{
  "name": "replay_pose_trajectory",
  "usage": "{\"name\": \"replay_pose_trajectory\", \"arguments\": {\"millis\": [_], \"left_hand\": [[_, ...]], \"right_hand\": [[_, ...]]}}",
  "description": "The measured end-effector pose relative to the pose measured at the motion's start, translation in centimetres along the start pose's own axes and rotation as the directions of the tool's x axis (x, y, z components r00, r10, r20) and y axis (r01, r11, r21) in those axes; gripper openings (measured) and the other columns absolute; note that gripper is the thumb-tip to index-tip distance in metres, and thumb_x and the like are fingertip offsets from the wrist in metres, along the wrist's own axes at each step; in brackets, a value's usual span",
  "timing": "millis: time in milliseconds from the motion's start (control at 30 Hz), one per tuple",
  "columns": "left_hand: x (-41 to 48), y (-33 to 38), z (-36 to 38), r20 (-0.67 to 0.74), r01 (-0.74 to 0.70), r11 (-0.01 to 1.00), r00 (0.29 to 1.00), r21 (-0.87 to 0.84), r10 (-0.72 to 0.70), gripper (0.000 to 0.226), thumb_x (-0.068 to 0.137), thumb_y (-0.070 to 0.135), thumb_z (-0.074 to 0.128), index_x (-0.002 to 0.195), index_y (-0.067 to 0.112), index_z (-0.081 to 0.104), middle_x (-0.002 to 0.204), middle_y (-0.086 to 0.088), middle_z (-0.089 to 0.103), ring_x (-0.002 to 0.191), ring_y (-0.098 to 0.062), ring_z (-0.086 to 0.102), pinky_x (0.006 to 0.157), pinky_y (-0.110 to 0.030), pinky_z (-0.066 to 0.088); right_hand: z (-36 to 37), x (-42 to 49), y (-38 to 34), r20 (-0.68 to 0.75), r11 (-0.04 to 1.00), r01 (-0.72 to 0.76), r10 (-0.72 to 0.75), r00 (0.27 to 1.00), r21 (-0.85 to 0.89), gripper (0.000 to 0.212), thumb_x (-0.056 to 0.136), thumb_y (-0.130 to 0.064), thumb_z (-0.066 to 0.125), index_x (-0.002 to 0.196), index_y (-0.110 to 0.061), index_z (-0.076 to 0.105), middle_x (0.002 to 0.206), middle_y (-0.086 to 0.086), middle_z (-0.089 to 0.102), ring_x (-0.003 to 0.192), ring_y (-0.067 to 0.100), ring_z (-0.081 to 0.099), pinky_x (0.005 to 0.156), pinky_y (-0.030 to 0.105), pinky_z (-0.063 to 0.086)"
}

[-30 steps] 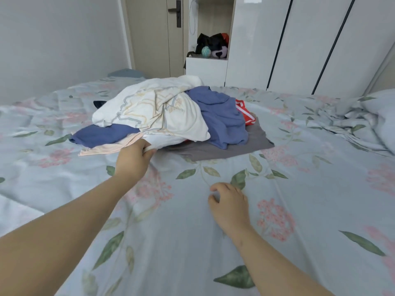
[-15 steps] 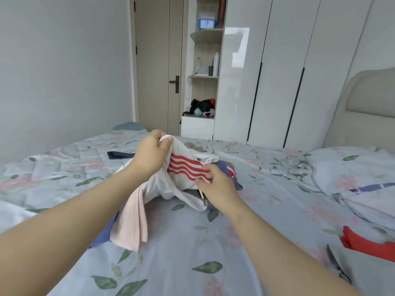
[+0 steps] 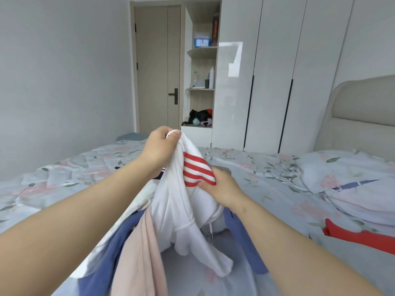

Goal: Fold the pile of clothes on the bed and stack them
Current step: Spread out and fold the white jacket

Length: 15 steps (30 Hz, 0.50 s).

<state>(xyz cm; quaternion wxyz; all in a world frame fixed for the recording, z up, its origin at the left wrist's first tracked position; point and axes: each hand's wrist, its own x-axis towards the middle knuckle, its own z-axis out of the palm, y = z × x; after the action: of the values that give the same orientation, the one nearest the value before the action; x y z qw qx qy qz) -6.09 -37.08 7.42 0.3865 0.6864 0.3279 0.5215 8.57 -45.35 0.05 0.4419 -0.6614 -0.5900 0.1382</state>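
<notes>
Head: left hand (image 3: 159, 148), right hand (image 3: 223, 188) grip white red-striped garment (image 3: 177, 210).

view: head | worn, wide-angle | faces forward, slightly down across bed (image 3: 267, 184) toward wardrobe (image 3: 273, 82) | close-in

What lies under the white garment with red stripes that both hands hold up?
Beneath the white red-striped garment show a pale pink cloth, a blue cloth and the floral bedsheet. Its folds cover whatever else lies there.
</notes>
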Motion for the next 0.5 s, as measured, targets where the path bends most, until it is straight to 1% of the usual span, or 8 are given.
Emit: {"name": "replay_pose_trajectory", "arguments": {"millis": [67,133,200,233,333,367,433,500], "left_hand": [[-0.6,-1.2,0.2,0.036,0.098,0.995,0.995,-0.036,-0.097,0.022,0.097,0.027,0.049,0.077,0.019,0.053,0.079,-0.005,0.057,0.080,-0.024,0.054,0.077,-0.042,0.050],[-1.1,-1.7,0.5,0.092,0.131,0.988,0.988,-0.079,-0.124,0.020,0.098,0.026,0.048,0.081,0.018,0.053,0.080,-0.004,0.057,0.077,-0.022,0.054,0.071,-0.036,0.049],[-1.4,-1.5,0.9,0.139,0.112,0.988,0.986,-0.109,-0.096,0.014,0.098,0.028,0.049,0.089,0.019,0.054,0.084,-0.003,0.057,0.075,-0.017,0.054,0.062,-0.028,0.045],[-1.5,-1.3,1.0,0.172,0.104,0.987,0.982,-0.124,-0.081,0.012,0.097,0.031,0.050,0.097,0.019,0.055,0.090,-0.003,0.059,0.077,-0.015,0.055,0.062,-0.026,0.044],[-2.1,-0.1,1.2,0.294,0.088,0.985,0.955,-0.151,-0.040,0.030,0.097,0.034,0.049,0.123,0.019,0.046,0.100,0.005,0.056,0.078,-0.004,0.053,0.058,-0.014,0.046],[-2.2,0.3,1.3,0.325,0.072,0.988,0.945,-0.134,-0.025,0.037,0.097,0.036,0.047,0.130,0.021,0.041,0.100,0.011,0.053,0.083,-0.001,0.052,0.059,-0.012,0.045],[-2.0,1.1,1.5,0.349,0.019,0.996,0.937,-0.090,0.014,0.047,0.096,0.041,0.045,0.140,0.027,0.033,0.111,0.018,0.049,0.101,-0.004,0.048,0.069,-0.013,0.039],[-1.7,2.0,1.8,0.356,-0.018,0.994,0.933,-0.110,0.056,0.052,0.096,0.041,0.045,0.144,0.031,0.027,0.129,0.013,0.042,0.118,-0.009,0.042,0.081,-0.018,0.036]], "right_hand": [[-0.6,-0.7,0.2,-0.026,0.996,-0.046,0.049,0.998,0.072,0.023,0.091,-0.022,0.061,0.113,-0.021,0.059,0.100,-0.007,0.062,0.100,0.015,0.058,0.088,0.032,0.048],[-1.1,-0.9,0.0,-0.092,0.987,-0.061,0.075,0.993,0.147,0.017,0.090,-0.020,0.060,0.107,-0.023,0.060,0.090,-0.010,0.061,0.095,0.017,0.060,0.081,0.036,0.052],[-1.8,-0.6,-1.0,-0.171,0.964,-0.073,0.119,0.978,0.254,0.009,0.089,-0.016,0.059,0.095,-0.022,0.060,0.088,-0.002,0.063,0.090,0.023,0.063,0.069,0.040,0.058],[-2.4,-0.1,-1.5,-0.227,0.954,-0.073,0.142,0.963,0.289,0.007,0.088,-0.013,0.058,0.088,-0.021,0.059,0.087,0.003,0.063,0.088,0.027,0.064,0.065,0.043,0.059],[-5.5,2.1,-4.4,-0.405,0.927,-0.050,0.211,0.889,0.372,0.021,0.087,-0.008,0.054,0.074,-0.025,0.053,0.087,0.006,0.063,0.089,0.031,0.065,0.067,0.049,0.058],[-6.9,2.9,-5.6,-0.459,0.915,-0.024,0.225,0.859,0.402,0.023,0.087,-0.008,0.053,0.073,-0.026,0.052,0.092,0.008,0.063,0.089,0.033,0.065,0.068,0.050,0.058],[-10.1,3.8,-8.2,-0.560,0.861,0.084,0.250,0.790,0.502,0.023,0.089,-0.008,0.051,0.074,-0.026,0.050,0.102,0.012,0.063,0.089,0.034,0.066,0.064,0.050,0.058],[-13.2,3.8,-10.5,-0.660,0.805,0.238,0.234,0.714,0.544,0.021,0.089,-0.007,0.050,0.076,-0.023,0.048,0.098,0.012,0.063,0.089,0.035,0.067,0.062,0.048,0.058]]}}
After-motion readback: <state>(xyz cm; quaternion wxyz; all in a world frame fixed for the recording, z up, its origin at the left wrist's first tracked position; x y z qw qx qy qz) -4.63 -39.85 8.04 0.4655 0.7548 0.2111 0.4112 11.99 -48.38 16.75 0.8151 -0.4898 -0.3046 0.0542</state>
